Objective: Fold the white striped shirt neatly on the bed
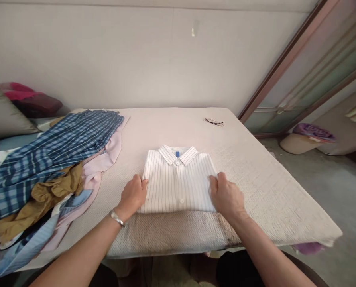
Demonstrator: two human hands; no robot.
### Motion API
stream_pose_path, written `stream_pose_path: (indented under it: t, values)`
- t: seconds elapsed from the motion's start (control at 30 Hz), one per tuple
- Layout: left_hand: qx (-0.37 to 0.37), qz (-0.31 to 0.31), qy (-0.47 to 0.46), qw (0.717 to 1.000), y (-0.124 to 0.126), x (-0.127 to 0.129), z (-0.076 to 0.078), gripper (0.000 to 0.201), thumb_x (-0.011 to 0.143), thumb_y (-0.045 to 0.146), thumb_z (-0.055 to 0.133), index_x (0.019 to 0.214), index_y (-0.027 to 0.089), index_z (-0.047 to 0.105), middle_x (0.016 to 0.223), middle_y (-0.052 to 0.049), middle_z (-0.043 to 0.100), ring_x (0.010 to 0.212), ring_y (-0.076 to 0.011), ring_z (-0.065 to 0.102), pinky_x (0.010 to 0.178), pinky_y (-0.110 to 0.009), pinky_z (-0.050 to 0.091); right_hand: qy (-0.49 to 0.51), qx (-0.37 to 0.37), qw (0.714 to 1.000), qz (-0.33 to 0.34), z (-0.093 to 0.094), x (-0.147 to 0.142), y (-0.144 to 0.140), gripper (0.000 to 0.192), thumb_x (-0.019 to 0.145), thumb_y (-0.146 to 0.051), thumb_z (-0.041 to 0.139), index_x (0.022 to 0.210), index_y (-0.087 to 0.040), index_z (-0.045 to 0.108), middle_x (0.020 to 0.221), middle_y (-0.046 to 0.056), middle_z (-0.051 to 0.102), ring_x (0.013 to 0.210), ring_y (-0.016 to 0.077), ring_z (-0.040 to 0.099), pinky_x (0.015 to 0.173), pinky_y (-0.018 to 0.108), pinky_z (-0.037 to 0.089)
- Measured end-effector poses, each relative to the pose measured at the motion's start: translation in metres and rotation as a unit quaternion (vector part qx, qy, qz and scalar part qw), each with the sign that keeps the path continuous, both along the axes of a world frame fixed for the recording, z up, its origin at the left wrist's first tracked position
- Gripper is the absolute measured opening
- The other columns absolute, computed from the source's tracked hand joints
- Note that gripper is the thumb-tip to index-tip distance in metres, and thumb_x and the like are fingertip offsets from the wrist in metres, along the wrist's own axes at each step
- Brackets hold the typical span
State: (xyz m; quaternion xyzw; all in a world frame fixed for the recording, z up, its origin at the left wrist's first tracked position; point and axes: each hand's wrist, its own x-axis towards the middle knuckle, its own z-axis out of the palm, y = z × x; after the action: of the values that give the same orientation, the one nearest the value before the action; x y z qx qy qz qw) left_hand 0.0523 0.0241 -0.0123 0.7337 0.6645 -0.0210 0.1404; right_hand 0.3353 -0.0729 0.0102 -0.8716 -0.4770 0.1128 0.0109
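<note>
A white striped shirt [162, 185], folded into a neat rectangle with its collar at the far end, lies in front of me on the bed [172, 235]. A blue label shows inside the collar and a button sits near the front fold. My left hand [133, 193], with a silver bangle on its wrist, grips the shirt's left edge between thumb and fingers. On the opposite edge my right hand [228, 196] is closed in the same way. The fingertips of both hands are partly hidden under the cloth.
To the left lies a heap of clothes with a blue plaid shirt [52, 147], a brown garment [46, 195] and a pink one [113, 147]. Eyeglasses [214, 122] rest near the bed's far right. A grey pillow [4, 113] leans at far left. A container with purple cloth [312, 131] stands on the floor.
</note>
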Motion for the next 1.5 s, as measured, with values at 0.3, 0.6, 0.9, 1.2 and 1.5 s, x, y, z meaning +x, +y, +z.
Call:
stream_pose_path:
  t: [0.3,0.6,0.9,1.2,1.5]
  values:
    - [0.141,-0.087,0.065,0.984,-0.023,0.005,0.017,0.035,0.107,0.033,0.03,0.113,0.011,0.056,0.095,-0.017,0.071,0.086,-0.0327,0.072,0.07,-0.041,0.052,-0.145,0.019,0.986,0.085,0.003,0.009,0.005,0.039,0.106,-0.036,0.032,0.107,-0.012,0.062,0.101,0.02,0.069,0.093,0.0321,0.069,0.081,0.043,0.048]
    - [0.218,-0.255,-0.069,0.94,-0.002,0.03,-0.033,0.078,0.101,0.062,0.041,0.16,0.013,0.03,0.169,-0.023,0.022,0.157,-0.041,0.019,0.121,-0.064,0.028,-0.003,0.124,0.967,0.225,-0.037,-0.034,0.045,0.087,0.101,-0.071,0.028,0.165,-0.013,0.022,0.173,0.014,0.012,0.159,0.0319,0.007,0.126,0.055,0.017]
    - [0.183,-0.313,-0.092,0.928,-0.043,0.036,-0.025,0.083,0.102,0.061,0.039,0.164,0.011,0.018,0.171,-0.021,0.016,0.159,-0.0367,0.011,0.126,-0.062,0.022,0.015,0.144,0.961,0.236,-0.046,-0.038,0.023,0.077,0.104,-0.064,0.023,0.165,-0.017,0.023,0.173,0.011,0.013,0.16,0.0292,0.006,0.127,0.057,0.013]
    - [0.159,-0.326,-0.119,0.924,-0.069,0.037,-0.034,0.085,0.102,0.055,0.044,0.167,0.019,0.002,0.172,-0.017,0.014,0.159,-0.0357,0.01,0.124,-0.065,0.024,0.029,0.096,0.961,0.256,-0.052,-0.046,0.011,0.075,0.104,-0.065,0.025,0.163,-0.02,0.032,0.171,0.011,0.021,0.159,0.0329,0.011,0.125,0.062,0.016]
    - [0.19,-0.249,-0.083,0.946,0.036,0.028,-0.027,0.075,0.104,0.055,0.036,0.163,0.012,0.022,0.171,-0.021,0.017,0.159,-0.036,0.01,0.125,-0.063,0.02,-0.007,0.159,0.969,0.187,-0.043,0.003,0.07,0.085,0.104,-0.067,0.02,0.165,-0.009,0.014,0.172,0.015,0.009,0.16,0.0288,0.003,0.128,0.057,0.011]
